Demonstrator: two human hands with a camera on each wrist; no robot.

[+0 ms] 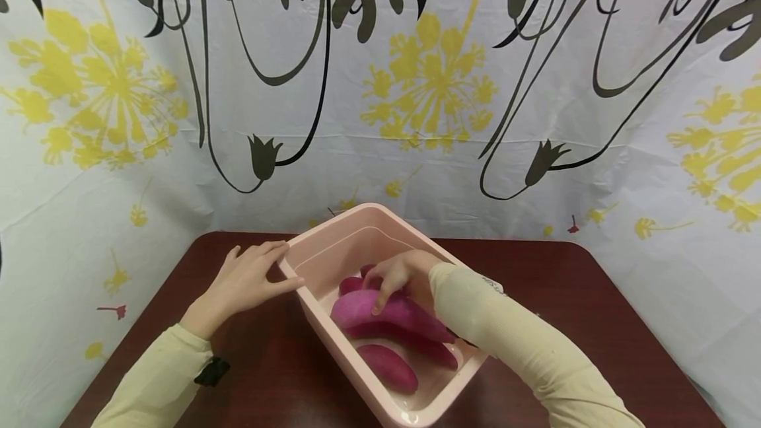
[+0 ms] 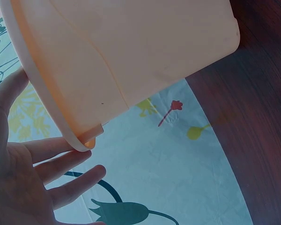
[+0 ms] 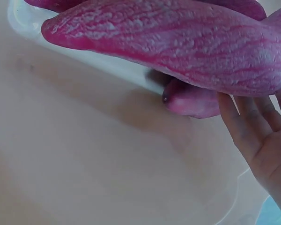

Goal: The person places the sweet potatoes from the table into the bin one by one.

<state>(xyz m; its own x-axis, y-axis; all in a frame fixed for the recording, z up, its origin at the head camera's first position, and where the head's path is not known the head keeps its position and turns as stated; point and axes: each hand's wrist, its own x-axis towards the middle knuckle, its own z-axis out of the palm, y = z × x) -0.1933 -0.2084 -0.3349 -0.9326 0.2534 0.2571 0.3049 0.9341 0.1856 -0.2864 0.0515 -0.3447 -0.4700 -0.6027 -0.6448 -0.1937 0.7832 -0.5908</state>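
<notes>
A large purple sweet potato (image 1: pixel 355 308) lies across the top of several others in a pale pink bin (image 1: pixel 339 342). My right hand (image 1: pixel 397 275) reaches in over the bin's right side and grips it, thumb on the near face and fingers on the far face. In the right wrist view, the fingers (image 3: pixel 246 119) lie against the side of this sweet potato (image 3: pixel 178 44). My left hand (image 1: pixel 250 278) touches the bin's left rim with thumb and fingertips, fingers fairly straight. The left wrist view shows that hand (image 2: pixel 42 164) at the rim's corner, other fingers spread.
Beneath the gripped one is a darker sweet potato (image 1: pixel 436 350), and another (image 1: pixel 389 368) lies at the near end. Smaller reddish ends (image 1: pixel 351 285) show behind. The bin stands on a dark red-brown table (image 1: pixel 261 375), with a patterned white sheet (image 1: pixel 333 111) behind it.
</notes>
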